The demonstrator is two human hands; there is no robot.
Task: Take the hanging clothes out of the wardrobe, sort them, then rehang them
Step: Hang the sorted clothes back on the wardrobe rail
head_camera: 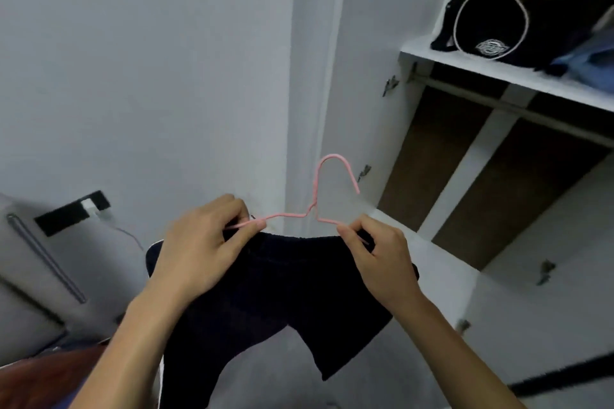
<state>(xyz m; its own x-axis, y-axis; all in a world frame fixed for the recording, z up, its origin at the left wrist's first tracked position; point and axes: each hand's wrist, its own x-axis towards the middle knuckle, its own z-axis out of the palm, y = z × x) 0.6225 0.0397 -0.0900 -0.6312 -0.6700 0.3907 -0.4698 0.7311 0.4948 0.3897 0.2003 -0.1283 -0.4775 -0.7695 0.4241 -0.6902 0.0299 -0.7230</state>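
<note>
A thin pink wire hanger (320,189) is held up in front of me, hook pointing up. A dark navy garment (282,292), shaped like shorts, hangs from its two shoulders. My left hand (202,252) pinches the hanger's left arm together with the waistband. The right arm of the hanger and the cloth there are pinched by my right hand (378,259). To the right stands the open wardrobe, with its bare hanging rail (518,108) under a white shelf (465,65).
A black bag with a pale heart outline (491,23) and folded blue cloth (588,60) lie on the shelf. The white wardrobe door (365,43) stands open behind the hanger. A black wall socket with a white plug (73,211) sits at the left, above a grey headboard.
</note>
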